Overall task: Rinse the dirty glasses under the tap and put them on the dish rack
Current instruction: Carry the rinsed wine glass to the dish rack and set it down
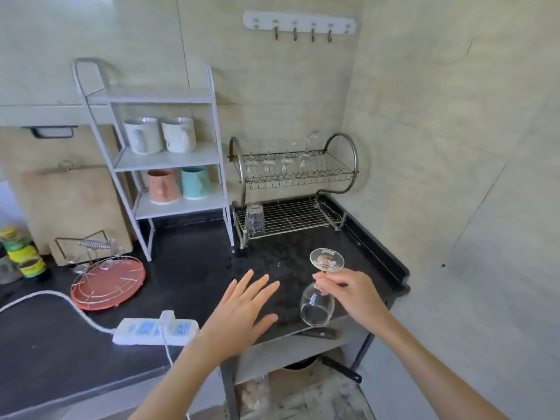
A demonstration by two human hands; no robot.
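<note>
My right hand pinches the stem of a clear wine glass, held upside down with its foot up and its bowl hanging over the front of the black counter. My left hand hovers flat beside it, fingers spread, holding nothing. The two-tier metal dish rack stands in the back corner. Several wine glasses hang upside down in its upper tier. A faceted tumbler stands inverted on the left of the lower tier. No tap is in view.
A white shelf unit with mugs stands left of the rack. A red round tray with a wire holder, a white power strip and its cable lie on the left counter. A pan handle sticks out below the counter edge.
</note>
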